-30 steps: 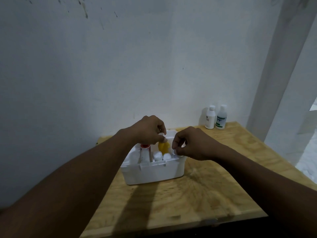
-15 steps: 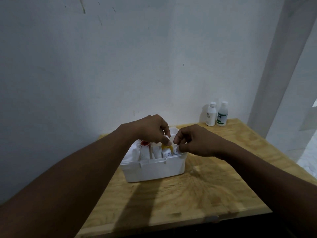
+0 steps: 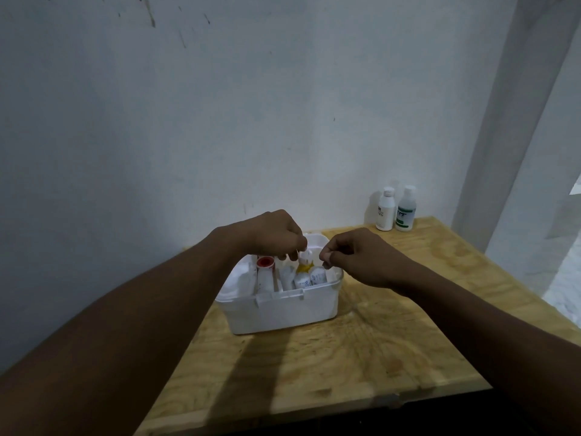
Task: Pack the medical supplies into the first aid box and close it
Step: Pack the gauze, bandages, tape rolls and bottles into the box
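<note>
The white first aid box (image 3: 279, 313) stands open on the wooden table, with no lid in view. Inside stand a red-capped tube (image 3: 265, 263), several small white bottles (image 3: 317, 276) and a yellow bottle (image 3: 305, 267). White padding (image 3: 242, 278) fills the box's left end. My left hand (image 3: 273, 236) hovers over the box's middle, its fingertips pinched on the yellow bottle's white top. My right hand (image 3: 361, 256) is just above the box's right rim, fingers curled together with nothing visible in them.
Two white bottles, one with a plain label (image 3: 385, 209) and one with a green label (image 3: 406, 209), stand against the wall at the table's back right corner. The plywood table (image 3: 393, 335) ends close in front; a white pillar rises at right.
The yellow bottle went down from above the box into the row of white bottles, still under my left fingertips. My right hand drew slightly away from the box's rim.
</note>
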`<state>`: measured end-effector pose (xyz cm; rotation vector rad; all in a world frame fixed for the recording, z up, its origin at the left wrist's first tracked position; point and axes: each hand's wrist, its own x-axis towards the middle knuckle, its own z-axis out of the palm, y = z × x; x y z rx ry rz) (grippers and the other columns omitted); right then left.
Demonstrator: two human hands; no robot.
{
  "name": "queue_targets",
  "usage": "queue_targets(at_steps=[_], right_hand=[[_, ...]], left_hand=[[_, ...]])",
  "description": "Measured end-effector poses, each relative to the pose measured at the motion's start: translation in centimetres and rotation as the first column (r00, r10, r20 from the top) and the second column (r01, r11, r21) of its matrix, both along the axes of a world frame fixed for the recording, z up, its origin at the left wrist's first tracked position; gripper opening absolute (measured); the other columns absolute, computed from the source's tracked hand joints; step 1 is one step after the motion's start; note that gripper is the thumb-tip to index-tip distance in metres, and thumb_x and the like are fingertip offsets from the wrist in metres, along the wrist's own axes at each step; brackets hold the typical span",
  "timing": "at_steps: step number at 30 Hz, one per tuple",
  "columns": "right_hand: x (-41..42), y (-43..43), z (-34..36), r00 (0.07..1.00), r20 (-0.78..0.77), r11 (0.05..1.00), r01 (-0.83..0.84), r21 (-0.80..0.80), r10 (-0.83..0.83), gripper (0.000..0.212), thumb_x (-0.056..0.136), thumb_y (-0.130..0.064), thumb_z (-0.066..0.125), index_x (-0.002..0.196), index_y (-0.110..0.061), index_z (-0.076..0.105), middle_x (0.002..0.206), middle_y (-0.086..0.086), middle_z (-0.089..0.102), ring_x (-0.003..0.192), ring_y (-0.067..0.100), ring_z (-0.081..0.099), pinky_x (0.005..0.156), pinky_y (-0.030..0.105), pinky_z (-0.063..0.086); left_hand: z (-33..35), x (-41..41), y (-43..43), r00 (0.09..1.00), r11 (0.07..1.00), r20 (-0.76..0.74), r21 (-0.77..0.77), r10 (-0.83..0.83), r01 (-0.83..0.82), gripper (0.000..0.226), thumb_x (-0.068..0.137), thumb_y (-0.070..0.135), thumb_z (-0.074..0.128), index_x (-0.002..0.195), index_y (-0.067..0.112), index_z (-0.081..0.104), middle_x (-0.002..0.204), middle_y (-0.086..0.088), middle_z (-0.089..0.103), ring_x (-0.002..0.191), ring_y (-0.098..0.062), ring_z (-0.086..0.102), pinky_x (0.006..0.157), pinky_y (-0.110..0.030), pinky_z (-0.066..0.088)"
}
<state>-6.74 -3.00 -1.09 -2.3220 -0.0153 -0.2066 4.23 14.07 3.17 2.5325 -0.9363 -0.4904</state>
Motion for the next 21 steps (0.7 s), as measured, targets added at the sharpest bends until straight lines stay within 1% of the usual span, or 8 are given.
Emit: queue_targets(at_steps=[3, 5, 7, 11, 13, 15, 18, 21], right_hand=[[0.0, -0.3, 0.1, 0.996, 0.075, 0.999, 0.044, 0.009, -0.044, 0.017, 0.092, -0.025, 0.061, 0.094, -0.016, 0.076, 0.088, -0.007, 0.076, 0.089, 0.008, 0.068, 0.087, 0.034, 0.054], [0.2, -0.7, 0.3, 0.989, 0.120, 0.997, 0.080, 0.022, -0.082, 0.015, 0.092, -0.023, 0.062, 0.093, -0.016, 0.075, 0.086, -0.006, 0.075, 0.085, 0.008, 0.068, 0.082, 0.030, 0.054], [0.4, -1.4, 0.5, 0.982, 0.148, 0.992, 0.113, 0.050, -0.119, 0.013, 0.091, -0.022, 0.062, 0.090, -0.016, 0.074, 0.084, -0.005, 0.075, 0.085, 0.011, 0.068, 0.080, 0.030, 0.054], [1.4, -4.1, 1.0, 0.955, 0.192, 0.973, 0.212, 0.090, -0.225, 0.012, 0.091, -0.019, 0.061, 0.090, -0.014, 0.072, 0.086, -0.005, 0.072, 0.084, 0.011, 0.066, 0.076, 0.027, 0.053], [2.0, -5.9, 1.3, 0.934, 0.199, 0.955, 0.287, 0.075, -0.297, 0.012, 0.091, -0.017, 0.060, 0.092, -0.015, 0.072, 0.087, -0.005, 0.071, 0.082, 0.008, 0.064, 0.068, 0.019, 0.048], [2.5, -8.1, 1.4, 0.906, 0.199, 0.927, 0.368, 0.068, -0.374, 0.012, 0.089, -0.016, 0.060, 0.092, -0.016, 0.071, 0.088, -0.003, 0.070, 0.080, 0.007, 0.063, 0.063, 0.016, 0.042], [3.3, -11.4, 1.1, 0.871, 0.165, 0.887, 0.457, 0.073, -0.462, 0.012, 0.086, -0.018, 0.062, 0.095, -0.017, 0.070, 0.088, -0.001, 0.068, 0.083, 0.015, 0.063, 0.063, 0.020, 0.042], [4.4, -14.4, 0.3, 0.846, 0.141, 0.857, 0.512, 0.058, -0.514, 0.017, 0.086, -0.019, 0.063, 0.102, -0.018, 0.067, 0.095, 0.001, 0.067, 0.086, 0.016, 0.062, 0.067, 0.025, 0.045]], left_hand=[[-0.2, 0.2, 0.0, 0.999, 1.000, 0.033, -0.009, 0.003, -0.003, 0.026, 0.089, 0.026, 0.058, 0.099, 0.013, 0.078, 0.092, 0.002, 0.078, 0.089, -0.018, 0.073, 0.087, -0.039, 0.060], [-0.2, 0.5, -0.2, 0.999, 0.999, 0.050, -0.034, 0.019, -0.017, 0.024, 0.088, 0.028, 0.059, 0.095, 0.017, 0.079, 0.089, 0.004, 0.077, 0.087, -0.016, 0.072, 0.076, -0.034, 0.060], [-0.1, 0.8, -0.6, 0.997, 0.998, 0.076, -0.062, 0.033, -0.029, 0.020, 0.089, 0.026, 0.059, 0.094, 0.021, 0.078, 0.086, 0.007, 0.076, 0.082, -0.011, 0.069, 0.066, -0.025, 0.052], [0.3, 1.8, -2.5, 0.987, 0.988, 0.156, -0.156, 0.040, -0.016, 0.019, 0.089, 0.025, 0.058, 0.085, 0.020, 0.076, 0.094, 0.005, 0.076, 0.088, -0.011, 0.068, 0.075, -0.025, 0.053], [0.5, 2.1, -4.2, 0.978, 0.983, 0.203, -0.183, 0.038, 0.000, 0.019, 0.090, 0.024, 0.059, 0.090, 0.019, 0.077, 0.095, 0.006, 0.074, 0.091, -0.010, 0.065, 0.071, -0.019, 0.047], [0.5, 2.4, -6.4, 0.966, 0.982, 0.259, -0.186, 0.016, 0.034, 0.021, 0.089, 0.024, 0.059, 0.097, 0.018, 0.078, 0.097, 0.004, 0.074, 0.091, -0.011, 0.064, 0.071, -0.018, 0.045], [0.2, 3.2, -10.1, 0.963, 0.984, 0.268, -0.165, -0.024, 0.070, 0.022, 0.087, 0.026, 0.061, 0.100, 0.019, 0.077, 0.100, 0.002, 0.074, 0.094, -0.014, 0.066, 0.082, -0.027, 0.054], [-0.7, 4.7, -14.0, 0.963, 0.990, 0.265, -0.115, -0.051, 0.084, 0.025, 0.084, 0.032, 0.062, 0.103, 0.023, 0.073, 0.103, 0.002, 0.070, 0.096, -0.017, 0.065, 0.091, -0.036, 0.055]])
